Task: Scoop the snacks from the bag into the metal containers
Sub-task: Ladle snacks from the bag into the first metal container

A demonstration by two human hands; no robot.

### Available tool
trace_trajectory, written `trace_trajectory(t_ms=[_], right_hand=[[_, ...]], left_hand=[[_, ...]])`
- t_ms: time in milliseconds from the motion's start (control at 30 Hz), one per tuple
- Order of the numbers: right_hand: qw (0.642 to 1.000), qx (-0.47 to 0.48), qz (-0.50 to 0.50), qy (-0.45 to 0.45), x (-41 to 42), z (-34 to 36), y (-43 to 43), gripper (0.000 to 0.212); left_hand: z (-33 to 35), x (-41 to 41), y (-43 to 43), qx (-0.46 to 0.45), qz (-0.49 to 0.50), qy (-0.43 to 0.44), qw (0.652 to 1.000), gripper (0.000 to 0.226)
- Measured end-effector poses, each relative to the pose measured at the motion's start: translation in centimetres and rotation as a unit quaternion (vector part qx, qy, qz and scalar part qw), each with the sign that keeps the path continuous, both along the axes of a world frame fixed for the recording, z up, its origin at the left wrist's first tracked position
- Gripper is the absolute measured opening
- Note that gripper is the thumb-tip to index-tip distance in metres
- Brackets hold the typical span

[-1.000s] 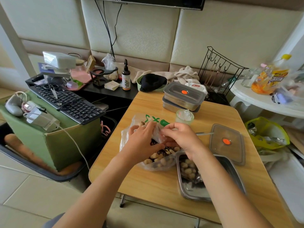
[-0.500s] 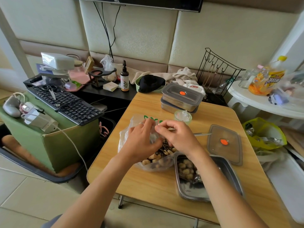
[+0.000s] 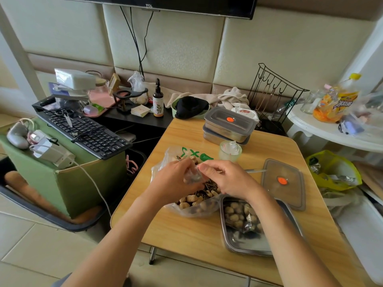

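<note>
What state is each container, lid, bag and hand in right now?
snack bag, open, lying on the table.
left hand, pinches the bag's plastic.
right hand, pinches the bag's plastic.
open metal container, lid off, partly filled.
loose lid, flat on the table.
stacked containers, two, top one lidded.
small cup, upright.

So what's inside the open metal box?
Pale brown snacks sit piled at the far end of the metal box, some under crinkly clear plastic. Its near end is bare metal. The right arm hides one side.
</note>
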State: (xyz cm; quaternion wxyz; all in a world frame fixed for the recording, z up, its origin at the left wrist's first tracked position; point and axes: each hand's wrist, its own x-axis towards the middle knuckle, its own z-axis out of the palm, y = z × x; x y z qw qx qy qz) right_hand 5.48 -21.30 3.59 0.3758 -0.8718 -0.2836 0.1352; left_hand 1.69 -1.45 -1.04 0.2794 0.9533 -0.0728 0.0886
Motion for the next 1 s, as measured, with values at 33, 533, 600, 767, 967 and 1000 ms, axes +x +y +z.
trace_trajectory(t_ms=[33,533,600,767,967,1000], right_hand=[[0.999,0.014,0.009,0.029,-0.1,0.1,0.0,0.061],[0.855,0.072,-0.51,-0.061,2.9,-1.4,-6.4,0.022],[0.855,0.072,-0.512,0.018,3.0,-1.5,-7.0,0.038],[0.822,0.247,-0.475,0.196,3.2,-2.1,-6.9,0.016],[0.816,0.366,-0.42,0.154,2.8,-1.2,-4.7,0.01],[0.848,0.328,-0.396,0.132,2.5,-1.2,-4.1,0.015]], left_hand=[[0.2,0.0,-0.1,-0.008,0.003,0.005,1.0,0.045],[0.8,-1.1,0.8,-0.029,0.199,-0.106,0.974,0.041],[0.4,-1.3,0.9,-0.031,0.225,-0.036,0.973,0.04],[0.0,-2.2,0.7,-0.145,0.223,0.047,0.963,0.034],[-0.3,-2.6,1.2,-0.206,0.229,0.045,0.95,0.042],[-0.2,-2.7,1.2,-0.216,0.232,0.043,0.947,0.038]])
